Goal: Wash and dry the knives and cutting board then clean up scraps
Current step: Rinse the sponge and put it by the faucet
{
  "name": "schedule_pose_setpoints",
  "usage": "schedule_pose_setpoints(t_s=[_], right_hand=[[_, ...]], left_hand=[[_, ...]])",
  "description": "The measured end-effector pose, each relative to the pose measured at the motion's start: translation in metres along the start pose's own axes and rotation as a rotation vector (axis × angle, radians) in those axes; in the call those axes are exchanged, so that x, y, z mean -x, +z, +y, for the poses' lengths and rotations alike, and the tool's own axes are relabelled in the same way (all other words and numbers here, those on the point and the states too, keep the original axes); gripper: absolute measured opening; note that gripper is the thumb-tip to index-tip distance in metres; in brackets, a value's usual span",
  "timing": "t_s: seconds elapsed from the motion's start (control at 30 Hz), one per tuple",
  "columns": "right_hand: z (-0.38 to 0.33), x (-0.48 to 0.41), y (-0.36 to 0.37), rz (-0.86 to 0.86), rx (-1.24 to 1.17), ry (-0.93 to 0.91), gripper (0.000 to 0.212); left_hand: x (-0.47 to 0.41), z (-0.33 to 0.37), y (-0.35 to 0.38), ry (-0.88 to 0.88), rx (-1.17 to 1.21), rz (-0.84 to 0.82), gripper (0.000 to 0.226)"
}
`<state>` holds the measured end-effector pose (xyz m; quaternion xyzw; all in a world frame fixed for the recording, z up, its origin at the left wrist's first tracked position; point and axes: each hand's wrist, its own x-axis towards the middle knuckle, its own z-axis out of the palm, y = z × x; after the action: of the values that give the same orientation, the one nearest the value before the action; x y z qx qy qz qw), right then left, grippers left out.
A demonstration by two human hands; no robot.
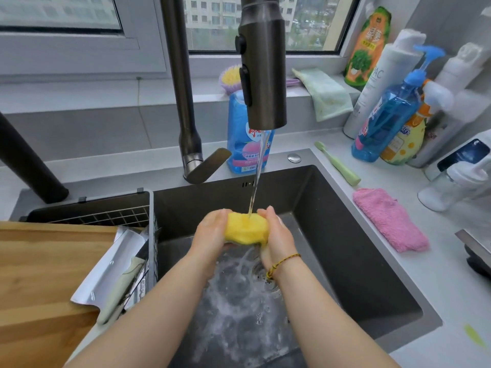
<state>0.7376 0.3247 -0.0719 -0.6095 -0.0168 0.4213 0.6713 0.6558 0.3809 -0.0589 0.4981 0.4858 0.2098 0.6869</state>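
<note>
Window point(305, 22) onto apartment blocks, grey counter point(438, 274), dark sink point(345, 235) under a running faucet point(263, 65), wooden cutting board point(39, 274) cut off at left, knives point(111, 266) lying at its right edge, handles partly hidden, left hand point(210, 232) and right hand point(276, 235) both curled round a yellow sponge point(245, 228) in the stream

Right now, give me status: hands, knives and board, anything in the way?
Left hand and right hand both grip sponge under running tap. Knives lie beside board, left of sink. Nothing blocks the hands.
</note>
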Motion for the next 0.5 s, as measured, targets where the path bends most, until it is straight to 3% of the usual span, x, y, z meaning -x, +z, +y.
schedule_pose_setpoints(t_s=[0.03, 0.17, 0.27, 0.5], right_hand=[[0.0, 0.001, -0.004, -0.03, 0.055, -0.061, 0.023], [0.0, 0.008, -0.015, -0.14, 0.427, -0.276, 0.052], [0.0, 0.01, -0.018, -0.164, 0.518, -0.308, 0.052], [0.008, 0.013, -0.004, -0.178, 0.42, -0.235, 0.028]], left_hand=[[-0.001, -0.002, -0.004, 0.063, -0.094, -0.023, 0.016], [0.0, -0.004, -0.009, 0.273, -0.28, -0.085, 0.051], [0.003, -0.005, -0.007, 0.368, -0.357, -0.146, 0.057], [0.001, -0.011, 0.007, 0.361, -0.431, -0.08, 0.01]])
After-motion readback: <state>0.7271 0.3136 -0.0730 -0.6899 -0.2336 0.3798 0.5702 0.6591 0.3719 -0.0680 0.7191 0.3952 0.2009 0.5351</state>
